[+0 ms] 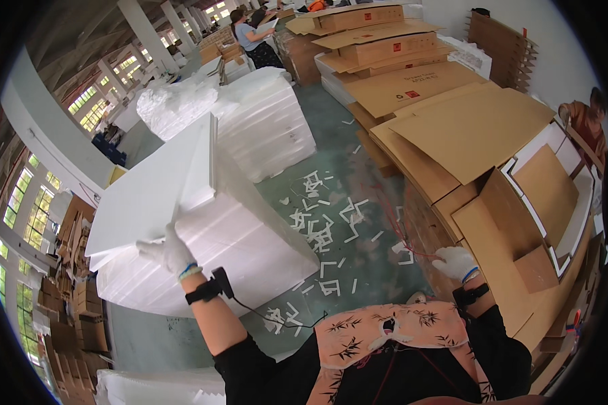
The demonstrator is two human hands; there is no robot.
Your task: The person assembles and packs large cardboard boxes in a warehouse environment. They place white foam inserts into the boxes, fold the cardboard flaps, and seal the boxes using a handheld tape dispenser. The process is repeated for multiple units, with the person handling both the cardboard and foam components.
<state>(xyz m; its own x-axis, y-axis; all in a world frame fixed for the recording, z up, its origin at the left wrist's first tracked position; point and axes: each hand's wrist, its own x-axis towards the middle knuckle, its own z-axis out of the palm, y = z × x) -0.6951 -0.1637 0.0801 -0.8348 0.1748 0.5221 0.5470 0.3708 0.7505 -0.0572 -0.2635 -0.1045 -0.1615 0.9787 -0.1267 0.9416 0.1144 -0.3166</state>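
My left hand (163,254), in a white glove, rests at the near edge of the top white panel (157,177) on a wrapped stack (203,260). Its thumb and fingers are apart. Off to the right, my right hand (454,262), also gloved, is beside the edge of a cardboard-covered work surface (503,236). Its fingers are curled, and a thin red cord (407,248) runs to them from the left. Whatever may be inside the fingers is hidden. An open cardboard box (503,214) with white edging lies just beyond that hand.
White scraps (321,233) litter the green floor between the stack and the cardboard. Flat cartons (466,131) are piled along the right. Another wrapped stack (267,128) stands farther off. One person (253,44) is at the back, another (584,128) at the far right.
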